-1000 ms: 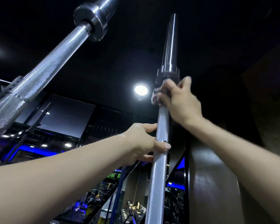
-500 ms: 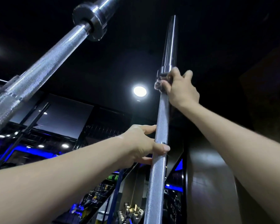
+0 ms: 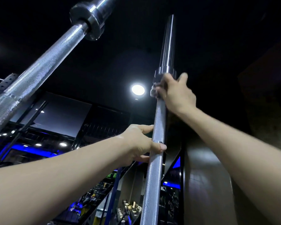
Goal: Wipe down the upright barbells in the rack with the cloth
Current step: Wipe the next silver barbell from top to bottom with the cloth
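Dark gym ceiling overhead. Upright barbell (image 3: 154, 159) stands center; left hand (image 3: 139, 146) grasps its knurled shaft, right hand (image 3: 175, 93) clenches a barely visible cloth (image 3: 154, 90) under the collar. Stretching this high, I'd guess the bar could tip sideways.

Dark open air is lying between the 2 barbells, the leaning barbell (image 3: 39, 70) is crowding the left side, and a dark wall panel (image 3: 206, 184) is standing just beside the upright barbell (image 3: 154, 168) on its right.
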### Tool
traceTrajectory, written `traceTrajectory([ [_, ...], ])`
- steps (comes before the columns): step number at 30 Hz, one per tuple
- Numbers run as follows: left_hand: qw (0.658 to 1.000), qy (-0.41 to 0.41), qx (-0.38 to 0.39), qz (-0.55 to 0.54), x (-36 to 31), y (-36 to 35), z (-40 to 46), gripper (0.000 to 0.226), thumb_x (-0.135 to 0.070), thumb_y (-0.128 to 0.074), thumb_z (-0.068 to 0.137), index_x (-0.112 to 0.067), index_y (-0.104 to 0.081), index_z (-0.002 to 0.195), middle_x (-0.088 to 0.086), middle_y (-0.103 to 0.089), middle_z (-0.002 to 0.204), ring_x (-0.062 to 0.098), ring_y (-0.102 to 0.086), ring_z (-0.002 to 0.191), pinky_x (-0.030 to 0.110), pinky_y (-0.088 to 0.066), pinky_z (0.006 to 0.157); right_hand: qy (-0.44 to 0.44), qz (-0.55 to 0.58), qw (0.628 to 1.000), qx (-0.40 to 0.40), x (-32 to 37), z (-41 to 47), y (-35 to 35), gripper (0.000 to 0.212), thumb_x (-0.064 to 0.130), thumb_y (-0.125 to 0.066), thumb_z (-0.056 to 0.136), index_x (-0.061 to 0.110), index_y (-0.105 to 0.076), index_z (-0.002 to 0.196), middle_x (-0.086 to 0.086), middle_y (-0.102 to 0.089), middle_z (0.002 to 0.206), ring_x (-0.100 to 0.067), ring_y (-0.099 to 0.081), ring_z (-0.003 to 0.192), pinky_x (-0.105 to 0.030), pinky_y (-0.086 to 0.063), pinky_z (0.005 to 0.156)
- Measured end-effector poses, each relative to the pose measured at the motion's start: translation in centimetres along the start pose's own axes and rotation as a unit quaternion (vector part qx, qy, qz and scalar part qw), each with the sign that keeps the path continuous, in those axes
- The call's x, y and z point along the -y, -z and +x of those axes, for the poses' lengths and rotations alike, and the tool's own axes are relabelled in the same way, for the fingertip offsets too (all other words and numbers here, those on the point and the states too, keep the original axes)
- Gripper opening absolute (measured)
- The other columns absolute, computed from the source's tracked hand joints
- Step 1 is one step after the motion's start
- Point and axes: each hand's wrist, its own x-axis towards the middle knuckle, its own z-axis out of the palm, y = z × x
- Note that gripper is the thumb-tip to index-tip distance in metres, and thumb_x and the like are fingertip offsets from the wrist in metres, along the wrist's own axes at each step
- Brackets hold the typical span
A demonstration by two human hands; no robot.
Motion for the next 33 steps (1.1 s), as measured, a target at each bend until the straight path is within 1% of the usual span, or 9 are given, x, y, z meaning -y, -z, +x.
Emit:
traceTrajectory([
  [2, 1.000, 0.000, 0.000, 0.004, 0.0, 0.0, 0.0, 0.055, 0.008, -0.071, 0.076, -0.025, -0.056, 0.116, 0.000, -0.064, 0.071, 0.012, -0.061, 0.064, 0.025, -0.056, 0.056, -0.017, -0.023, 0.999, -0.017, 0.0, 2.4, -0.6, 0.014, 0.035, -0.051, 0.095, 0.030, -0.047, 0.108, -0.009, -0.031, 0.118, -0.026, -0.052, 0.066, -0.029, -0.031, 0.055],
  [5, 1.000, -0.002, -0.004, -0.001, 0.2, 0.2, 0.0, 0.060, 0.007, -0.070, 0.077, -0.021, -0.052, 0.128, 0.001, -0.064, 0.076, 0.012, -0.061, 0.066, 0.025, -0.056, 0.058, 0.001, -0.002, 1.000, -0.022, -0.1, 0.8, -1.4, 0.019, 0.039, -0.049, 0.096, 0.030, -0.049, 0.112, -0.009, -0.030, 0.118, -0.027, -0.049, 0.078, -0.032, -0.036, 0.061],
  [9, 0.997, -0.028, 0.018, 0.068, 1.2, 0.6, -0.5, 0.047, -0.002, -0.062, 0.088, -0.018, -0.052, 0.131, 0.007, -0.062, 0.092, 0.014, -0.059, 0.077, 0.029, -0.056, 0.073, 0.064, 0.062, 0.996, 0.021, -0.1, -6.3, -0.9, 0.017, 0.038, -0.051, 0.093, 0.034, -0.054, 0.109, 0.000, -0.025, 0.104, -0.023, -0.052, 0.085, -0.035, -0.046, 0.067],
  [12, 0.998, -0.008, 0.053, 0.038, 2.0, 1.0, -1.6, 0.055, -0.002, -0.058, 0.091, -0.028, -0.045, 0.138, 0.003, -0.064, 0.096, 0.008, -0.061, 0.075, 0.021, -0.055, 0.062, 0.077, 0.060, 0.994, 0.057, -0.6, -7.6, -0.2, 0.020, 0.042, -0.051, 0.092, 0.038, -0.055, 0.111, 0.001, -0.027, 0.101, -0.022, -0.053, 0.084, -0.036, -0.049, 0.071],
  [15, 0.998, -0.007, 0.055, 0.027, 2.3, 1.1, -2.2, 0.060, 0.003, -0.056, 0.090, -0.033, -0.045, 0.137, -0.001, -0.065, 0.094, 0.004, -0.060, 0.073, 0.018, -0.054, 0.060, 0.030, 0.042, 0.998, 0.030, -0.7, -3.0, -0.1, 0.020, 0.044, -0.049, 0.094, 0.035, -0.055, 0.111, -0.003, -0.028, 0.105, -0.029, -0.053, 0.078, -0.036, -0.046, 0.073],
  [18, 0.998, -0.010, 0.058, 0.018, 2.5, 0.9, -2.3, 0.065, 0.008, -0.057, 0.088, -0.032, -0.044, 0.138, 0.000, -0.064, 0.097, 0.007, -0.060, 0.073, 0.019, -0.056, 0.061, -0.025, 0.025, 0.999, 0.006, -0.5, 0.6, -0.5, 0.016, 0.041, -0.046, 0.097, 0.034, -0.053, 0.109, -0.004, -0.027, 0.110, -0.021, -0.050, 0.067, -0.029, -0.036, 0.061],
  [23, 0.999, -0.008, 0.035, 0.019, 3.2, 1.1, -2.3, 0.075, 0.009, -0.060, 0.085, -0.029, -0.037, 0.145, 0.002, -0.059, 0.090, 0.008, -0.058, 0.073, 0.018, -0.056, 0.065, 0.011, 0.038, 0.999, 0.025, -0.2, -5.3, -1.4, 0.009, 0.041, -0.047, 0.095, 0.039, -0.048, 0.103, -0.002, -0.026, 0.105, -0.023, -0.047, 0.066, -0.032, -0.036, 0.067],
  [27, 1.000, 0.001, 0.013, -0.003, 2.9, 0.5, -2.6, 0.072, 0.011, -0.060, 0.085, -0.023, -0.037, 0.144, 0.000, -0.057, 0.078, 0.006, -0.057, 0.064, 0.016, -0.055, 0.059, 0.062, 0.006, 0.995, 0.082, -0.1, -10.6, -0.4, 0.017, 0.048, -0.045, 0.094, 0.039, -0.046, 0.109, 0.001, -0.026, 0.097, -0.024, -0.051, 0.064, -0.033, -0.040, 0.062],
  [33, 1.000, -0.001, 0.015, 0.000, 3.0, 0.1, -2.5, 0.073, 0.010, -0.062, 0.084, -0.031, -0.043, 0.141, 0.002, -0.056, 0.085, 0.006, -0.058, 0.069, 0.014, -0.054, 0.058, -0.023, 0.016, 0.999, 0.041, -0.9, -1.8, 0.0, 0.017, 0.043, -0.045, 0.095, 0.034, -0.051, 0.108, -0.005, -0.030, 0.107, -0.035, -0.057, 0.076, -0.034, -0.038, 0.069],
])
